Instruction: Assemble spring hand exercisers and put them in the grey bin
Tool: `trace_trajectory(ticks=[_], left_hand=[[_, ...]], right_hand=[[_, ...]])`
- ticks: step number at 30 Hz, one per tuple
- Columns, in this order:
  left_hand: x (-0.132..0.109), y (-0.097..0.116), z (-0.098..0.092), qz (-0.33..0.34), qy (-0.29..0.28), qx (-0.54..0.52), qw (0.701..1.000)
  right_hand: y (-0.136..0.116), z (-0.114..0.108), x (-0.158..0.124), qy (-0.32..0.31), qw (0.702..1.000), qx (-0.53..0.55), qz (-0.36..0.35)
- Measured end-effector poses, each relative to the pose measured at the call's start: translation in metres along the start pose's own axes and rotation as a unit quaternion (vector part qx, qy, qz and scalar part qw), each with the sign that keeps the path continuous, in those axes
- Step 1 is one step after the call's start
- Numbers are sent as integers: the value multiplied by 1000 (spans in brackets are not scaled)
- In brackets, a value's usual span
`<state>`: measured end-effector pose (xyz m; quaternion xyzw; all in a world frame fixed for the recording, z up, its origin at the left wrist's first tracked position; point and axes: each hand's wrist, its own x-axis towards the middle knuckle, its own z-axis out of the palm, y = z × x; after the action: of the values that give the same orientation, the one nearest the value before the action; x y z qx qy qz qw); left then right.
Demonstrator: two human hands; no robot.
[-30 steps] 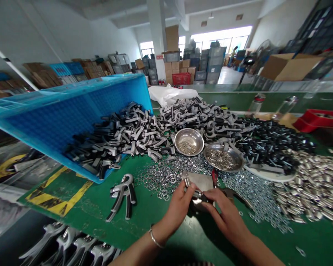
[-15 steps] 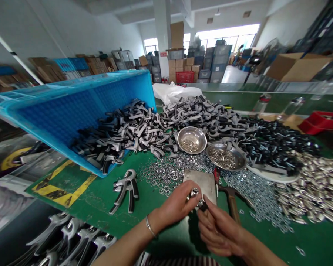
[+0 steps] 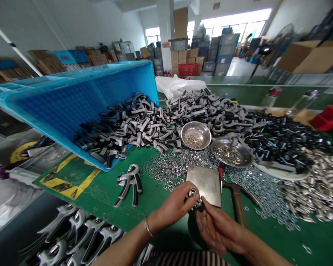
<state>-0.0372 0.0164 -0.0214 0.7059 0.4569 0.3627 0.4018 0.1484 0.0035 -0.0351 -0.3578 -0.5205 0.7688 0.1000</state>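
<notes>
My left hand [image 3: 179, 203] pinches a small shiny metal sleeve [image 3: 192, 191] between thumb and fingers. Against it, my right hand [image 3: 218, 225] has thumb and forefinger on a black knob [image 3: 201, 207]; its other fingers are loosely extended. The two pieces meet between my hands, but the fingers hide how they join. Just beyond lies a flat metal plate [image 3: 207, 181]. A hand grip exerciser [image 3: 131, 183] with grey and black handles rests on the green table to the left.
A hammer [image 3: 240, 207] and a red-handled screwdriver [image 3: 221, 171] lie right of the plate. Behind are loose rings [image 3: 166, 171], two metal bowls [image 3: 195, 123] of small parts, and piled handles [image 3: 144, 125] spilling from a blue crate [image 3: 113, 88]. Black knobs [image 3: 285, 140] and metal sleeves [image 3: 313, 188] heap at right.
My right hand's lower fingers have straightened from a tighter curl, while its thumb and forefinger stay at the knob. My left hand keeps its pinch. The head view has shifted slightly.
</notes>
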Motion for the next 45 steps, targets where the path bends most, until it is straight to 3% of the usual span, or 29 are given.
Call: trace_trajectory(ticks=[2,4,5,6,9,11,12,14,17,18,19,21,23,25,26,28,29,31,32,33,35,37,39,40,41,43,45], left_hand=[[-1,-3,2,-23,0,-2,1000],[-3,-7,7,-50,36,-34,998],[-4,-8,10,-53,55,-51,996],[-5,-8,12,-44,67,-62,995],[-6,-6,13,30,48,-42,998],[-5,-6,10,42,20,-13,999],[-4,-8,8,25,18,-8,999],[-2,-13,7,-31,42,-15,999],[0,-19,10,-86,81,-43,992],[0,-20,11,-90,84,-52,991],[0,-19,11,-86,83,-62,991],[-1,-14,10,-59,74,-76,993],[-1,-9,6,-25,54,-71,996],[-1,-7,2,-9,32,-44,998],[0,-9,1,-15,30,-33,999],[1,-13,1,-43,43,-31,998],[1,-16,3,-61,58,-41,996],[1,-19,7,-90,81,-66,991],[1,-19,8,-95,87,-74,989],[0,-18,9,-91,89,-79,989],[0,-14,8,-59,86,-77,992],[1,-9,4,-9,68,-50,996],[3,-8,-1,15,40,-8,999],[3,-9,-3,10,30,9,999],[4,-12,-3,-6,25,16,1000],[4,-18,-2,-50,43,3,998],[2,-21,2,-79,71,-29,994]], right_hand=[[-2,-2,-2,95,991,-79,-50],[-5,-4,-4,200,959,-156,-125],[-5,-4,-4,212,957,-141,-137],[-4,-4,-2,189,969,-93,-126],[5,-1,4,22,995,91,-27],[10,-2,8,-29,994,103,8],[11,-4,9,-14,998,60,3],[10,-9,9,77,993,-85,-36],[3,-15,5,263,901,-321,-122],[1,-16,5,295,876,-352,-143],[-1,-15,5,303,872,-350,-157],[-3,-12,7,245,926,-247,-147],[-2,-9,10,103,989,-74,-83],[0,-9,12,-7,999,37,-16],[0,-9,12,-14,999,38,-3],[1,-11,11,74,995,-65,-33],[1,-11,10,142,977,-147,-65],[-1,-11,9,258,913,-288,-132],[-2,-10,10,290,888,-320,-155],[-2,-8,10,298,885,-317,-166],[-3,-3,13,252,935,-199,-149],[-2,-1,16,119,989,-6,-85],[-1,-2,18,0,994,112,-15],[-1,-4,18,-15,994,108,3],[-1,-7,18,6,998,63,2],[-1,-11,15,136,983,-111,-48],[-2,-13,13,260,919,-270,-120]])
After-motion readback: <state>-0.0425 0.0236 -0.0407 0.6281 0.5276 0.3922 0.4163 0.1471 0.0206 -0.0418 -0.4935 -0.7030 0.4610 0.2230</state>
